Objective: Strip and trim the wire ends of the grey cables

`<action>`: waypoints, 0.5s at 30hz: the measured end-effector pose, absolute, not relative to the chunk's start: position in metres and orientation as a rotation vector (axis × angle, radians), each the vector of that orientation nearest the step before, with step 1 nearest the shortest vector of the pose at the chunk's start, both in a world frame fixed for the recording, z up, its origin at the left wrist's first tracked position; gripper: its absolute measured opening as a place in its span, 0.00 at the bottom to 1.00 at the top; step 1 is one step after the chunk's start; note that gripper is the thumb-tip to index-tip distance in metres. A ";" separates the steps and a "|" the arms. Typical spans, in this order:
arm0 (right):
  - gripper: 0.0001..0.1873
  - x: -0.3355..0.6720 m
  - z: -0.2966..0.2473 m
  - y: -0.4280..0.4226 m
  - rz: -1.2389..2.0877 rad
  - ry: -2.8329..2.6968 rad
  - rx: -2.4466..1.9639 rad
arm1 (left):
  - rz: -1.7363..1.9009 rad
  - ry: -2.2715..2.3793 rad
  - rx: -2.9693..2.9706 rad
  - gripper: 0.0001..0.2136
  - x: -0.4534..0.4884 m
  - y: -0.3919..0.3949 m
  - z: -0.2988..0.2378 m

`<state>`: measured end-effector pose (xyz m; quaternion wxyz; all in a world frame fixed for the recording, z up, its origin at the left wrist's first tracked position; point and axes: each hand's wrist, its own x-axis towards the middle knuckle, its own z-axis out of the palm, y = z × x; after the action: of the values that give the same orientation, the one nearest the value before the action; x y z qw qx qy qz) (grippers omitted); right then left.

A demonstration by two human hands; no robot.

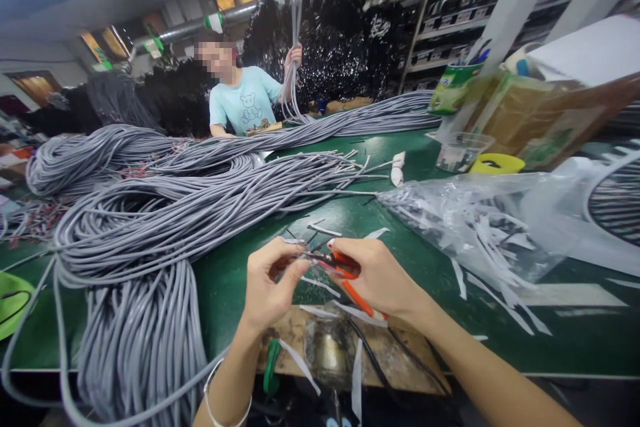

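Observation:
My left hand is closed in a pinch on the thin coloured wires at a cable's end, above the middle of the table. My right hand is closed around orange-handled pliers. Their jaws point left and meet the wires just beside my left fingertips; whether they are shut on a wire I cannot tell. Below my hands is a worn wooden board with a metal piece on it. White strips and a green-handled item lie around it.
Bundles of grey cable cover the left side and back. At right are a plastic bag with white scraps, a yellow lid, a clear tub and a cardboard box. A co-worker across the table holds up cables.

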<state>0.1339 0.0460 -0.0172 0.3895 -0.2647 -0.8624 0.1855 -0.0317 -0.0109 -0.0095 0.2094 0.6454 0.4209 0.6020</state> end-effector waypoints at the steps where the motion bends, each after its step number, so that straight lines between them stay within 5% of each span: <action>1: 0.12 0.134 -0.017 0.045 0.486 -2.186 -0.668 | 1.677 1.170 1.801 0.02 -0.032 -0.011 -0.009; 15: 0.13 0.127 -0.019 0.038 0.466 -2.071 -0.619 | 1.714 1.170 1.841 0.03 -0.032 -0.013 -0.010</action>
<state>0.1266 0.0381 -0.0194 0.4487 -0.2501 -0.8371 0.1883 -0.0322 -0.0125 -0.0100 0.1827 0.6526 0.4145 0.6074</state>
